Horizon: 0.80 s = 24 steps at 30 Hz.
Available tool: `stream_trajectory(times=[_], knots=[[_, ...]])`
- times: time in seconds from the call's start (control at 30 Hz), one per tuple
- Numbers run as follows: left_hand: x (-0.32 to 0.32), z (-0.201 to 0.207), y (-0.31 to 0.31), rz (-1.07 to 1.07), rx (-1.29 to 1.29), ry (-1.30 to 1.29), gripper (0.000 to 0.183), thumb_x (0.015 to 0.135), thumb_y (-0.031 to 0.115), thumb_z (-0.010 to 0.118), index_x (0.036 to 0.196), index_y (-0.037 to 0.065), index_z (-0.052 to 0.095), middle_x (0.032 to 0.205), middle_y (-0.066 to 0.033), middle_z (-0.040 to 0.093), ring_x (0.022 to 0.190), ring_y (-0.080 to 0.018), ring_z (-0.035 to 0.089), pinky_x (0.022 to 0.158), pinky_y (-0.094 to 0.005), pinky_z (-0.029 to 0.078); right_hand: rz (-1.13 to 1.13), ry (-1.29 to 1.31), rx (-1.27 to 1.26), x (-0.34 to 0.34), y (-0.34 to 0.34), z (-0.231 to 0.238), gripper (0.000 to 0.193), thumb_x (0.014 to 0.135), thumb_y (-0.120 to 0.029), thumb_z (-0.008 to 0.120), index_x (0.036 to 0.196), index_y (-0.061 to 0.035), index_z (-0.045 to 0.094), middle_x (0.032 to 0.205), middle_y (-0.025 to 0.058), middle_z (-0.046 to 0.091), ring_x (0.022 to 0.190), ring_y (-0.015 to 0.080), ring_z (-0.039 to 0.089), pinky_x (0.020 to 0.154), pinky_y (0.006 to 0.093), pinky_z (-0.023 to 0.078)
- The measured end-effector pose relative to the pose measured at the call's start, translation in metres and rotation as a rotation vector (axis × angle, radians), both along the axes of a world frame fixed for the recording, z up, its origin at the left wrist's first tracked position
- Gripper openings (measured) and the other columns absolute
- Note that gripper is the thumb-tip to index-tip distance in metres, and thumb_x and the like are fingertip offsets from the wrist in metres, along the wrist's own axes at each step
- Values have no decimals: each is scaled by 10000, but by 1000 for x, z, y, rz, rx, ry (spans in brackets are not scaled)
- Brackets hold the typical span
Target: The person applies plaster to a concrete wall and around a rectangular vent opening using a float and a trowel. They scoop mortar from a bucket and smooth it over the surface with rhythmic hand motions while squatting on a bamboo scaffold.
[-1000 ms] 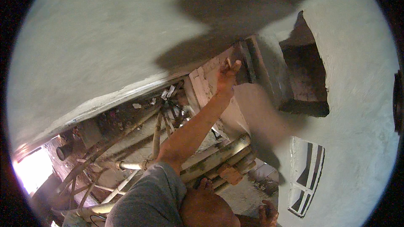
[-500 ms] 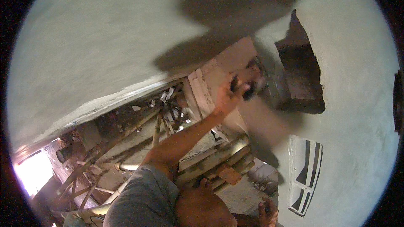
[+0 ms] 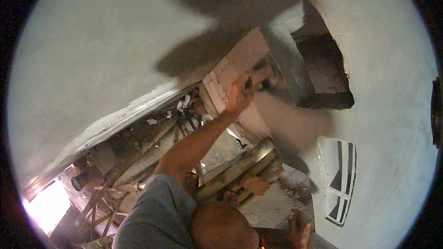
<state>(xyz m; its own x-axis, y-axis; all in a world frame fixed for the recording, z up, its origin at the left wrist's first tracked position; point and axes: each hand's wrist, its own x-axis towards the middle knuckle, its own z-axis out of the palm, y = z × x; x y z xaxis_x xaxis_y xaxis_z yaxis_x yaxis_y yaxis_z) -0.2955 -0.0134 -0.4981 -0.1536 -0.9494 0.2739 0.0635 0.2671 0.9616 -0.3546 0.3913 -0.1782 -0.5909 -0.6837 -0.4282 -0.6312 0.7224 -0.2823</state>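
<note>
My left hand (image 3: 242,93) reaches up and forward to a pinkish-brown plastered strip of wall (image 3: 247,55) beside the opening. It is smeared by motion, with its fingers bent around a dark object (image 3: 264,76) that is too blurred to name. The object is at or close to the wall surface. Low in the picture, at the right, is my right hand (image 3: 299,230). Its fingers are apart, and nothing shows in them. The right forearm is in shade and partly hidden behind my body.
A dark recess (image 3: 323,64) opens in the grey-green wall. Below it sits a white-framed vent (image 3: 339,180). Bamboo poles (image 3: 235,170) with a brick (image 3: 255,185) lie under me, beside my feet. More poles and rubble lie lower left, near a bright opening (image 3: 48,207).
My left hand has shifted slightly left and up in the picture, still with the dark object. The view has turned a little. My right hand's fingers look straighter.
</note>
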Motion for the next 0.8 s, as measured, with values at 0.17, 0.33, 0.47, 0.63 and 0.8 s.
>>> stream_trajectory(times=[0.17, 0.33, 0.47, 0.63, 0.8], knots=[[10, 0, 55, -182, -42, 93, 373, 875, 62, 766, 1227, 31, 646, 1012, -150, 718, 888, -241, 675, 785, -370, 542, -12, -92, 26, -14, -5, -6, 409, 1002, -87, 596, 1405, -18, 573, 1471, 149, 551, 1315, 260, 535, 1103, 402, 429], [34, 45, -72, 74, 15, -39, 316, 873, 109, 787, 1157, 20, 681, 876, -124, 690, 758, -213, 594, 750, -339, 524, -118, -183, 213, -24, 11, -10, 500, 1030, -162, 595, 1504, -44, 487, 1550, 168, 468, 1434, 271, 423, 1188, 395, 332], [31, 40, -74, -26, -24, -18, 368, 877, 135, 789, 1200, 7, 668, 956, -158, 709, 826, -279, 649, 805, -370, 545, -37, 36, 72, 7, -5, -1, 355, 980, -194, 673, 1277, -11, 607, 1081, 164, 628, 964, 256, 597, 876, 386, 476], [-4, -28, 73, -206, -25, -77, 395, 874, 138, 785, 1224, 14, 650, 1191, -220, 694, 1096, -399, 672, 903, -456, 556, 46, 34, -71, -16, 18, -22, 239, 945, -114, 704, 1160, -8, 695, 873, 185, 734, 730, 281, 704, 733, 400, 557], [13, 14, 15, 27, 120, -11, 292, 894, 161, 789, 1091, 21, 625, 950, -170, 717, 864, -293, 701, 752, -372, 544, -108, -91, 290, -33, 74, -32, 467, 1028, -297, 565, 1447, -101, 503, 1400, 149, 478, 1273, 291, 431, 1096, 419, 318]])
